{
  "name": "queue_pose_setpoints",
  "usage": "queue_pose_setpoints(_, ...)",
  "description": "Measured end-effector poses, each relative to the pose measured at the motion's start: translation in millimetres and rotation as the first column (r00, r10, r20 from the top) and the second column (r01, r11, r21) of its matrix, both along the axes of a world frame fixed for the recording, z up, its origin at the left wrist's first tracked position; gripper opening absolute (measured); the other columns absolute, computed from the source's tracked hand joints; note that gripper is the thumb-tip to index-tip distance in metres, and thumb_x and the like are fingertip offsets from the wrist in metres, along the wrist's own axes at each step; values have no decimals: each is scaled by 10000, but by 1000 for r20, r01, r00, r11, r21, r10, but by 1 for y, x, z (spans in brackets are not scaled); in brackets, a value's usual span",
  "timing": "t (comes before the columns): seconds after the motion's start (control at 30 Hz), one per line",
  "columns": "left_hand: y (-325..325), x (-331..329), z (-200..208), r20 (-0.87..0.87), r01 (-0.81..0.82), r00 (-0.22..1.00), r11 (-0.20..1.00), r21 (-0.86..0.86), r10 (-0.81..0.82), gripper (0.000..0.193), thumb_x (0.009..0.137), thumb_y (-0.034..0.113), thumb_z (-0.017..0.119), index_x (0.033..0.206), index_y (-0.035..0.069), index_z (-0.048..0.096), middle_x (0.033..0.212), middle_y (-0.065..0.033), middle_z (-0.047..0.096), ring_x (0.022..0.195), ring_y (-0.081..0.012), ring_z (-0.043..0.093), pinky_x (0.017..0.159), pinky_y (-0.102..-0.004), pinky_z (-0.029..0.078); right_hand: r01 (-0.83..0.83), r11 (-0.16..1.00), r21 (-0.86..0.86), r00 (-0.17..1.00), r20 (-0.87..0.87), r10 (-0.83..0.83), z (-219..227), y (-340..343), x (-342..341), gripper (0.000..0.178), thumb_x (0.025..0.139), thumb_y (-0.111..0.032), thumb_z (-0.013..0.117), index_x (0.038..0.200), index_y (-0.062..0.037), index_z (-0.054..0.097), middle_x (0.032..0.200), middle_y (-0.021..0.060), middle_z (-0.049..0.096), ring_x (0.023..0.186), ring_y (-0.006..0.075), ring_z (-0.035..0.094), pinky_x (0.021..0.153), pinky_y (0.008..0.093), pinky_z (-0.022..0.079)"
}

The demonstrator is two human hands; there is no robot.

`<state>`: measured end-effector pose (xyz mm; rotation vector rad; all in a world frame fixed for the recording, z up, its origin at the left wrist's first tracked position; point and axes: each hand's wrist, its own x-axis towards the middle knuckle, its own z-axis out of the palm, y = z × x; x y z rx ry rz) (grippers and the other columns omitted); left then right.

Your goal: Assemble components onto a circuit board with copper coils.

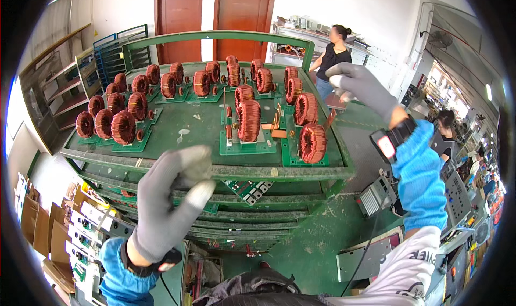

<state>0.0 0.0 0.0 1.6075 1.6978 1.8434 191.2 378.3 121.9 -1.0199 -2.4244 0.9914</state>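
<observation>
My left hand [171, 196], in a grey glove with pale fingertips, is raised at the front edge of a green metal rack [188, 128]. Its thumb and fingers are apart with nothing between them. Just beyond it, a green circuit board [262, 146] carries copper-wound ring coils, the largest being an upright coil [249, 120]. My right hand [361, 85], gloved the same way, hangs in the air past the rack's right side. Its fingers are loosely bent, apart and hold nothing. Nearest to it are the coils [306, 108] on the right-hand board [290, 154].
Several more coil boards [201, 83] stand along the rack's left and back. Lower shelves hold boards [250, 190]. A person [332, 61] stands behind the rack at right. Cardboard boxes [56, 236] lie at left; a grey metal case [378, 197] sits on the floor at right.
</observation>
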Motion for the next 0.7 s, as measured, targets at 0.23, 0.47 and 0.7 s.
queue_pose_setpoints(0.23,4,30,-13,-7,-286,958,952,106,288,332,945,271,652,1024,-49,610,889,-90,607,779,-159,602,729,-289,484,-549,737,394,834,191,518,-23,75,-80,717,740,-54,631,1435,-162,493,1495,141,391,1233,279,555,1032,375,489)
queue_pose_setpoints(0.47,52,84,-40,11,-398,916,908,129,400,272,941,247,659,969,-22,630,852,-126,639,731,-176,615,674,-282,476,-757,336,561,643,547,536,-47,112,-133,603,718,11,697,1277,-181,579,1415,106,486,1204,349,579,1015,441,491)
queue_pose_setpoints(0.7,84,108,-54,-384,-571,744,819,58,547,443,974,422,579,1023,-11,661,915,-150,656,867,-297,616,811,-413,471,-710,214,671,660,527,536,-52,141,-151,680,703,-80,760,1354,-172,584,1288,128,604,1181,363,590,983,472,491)
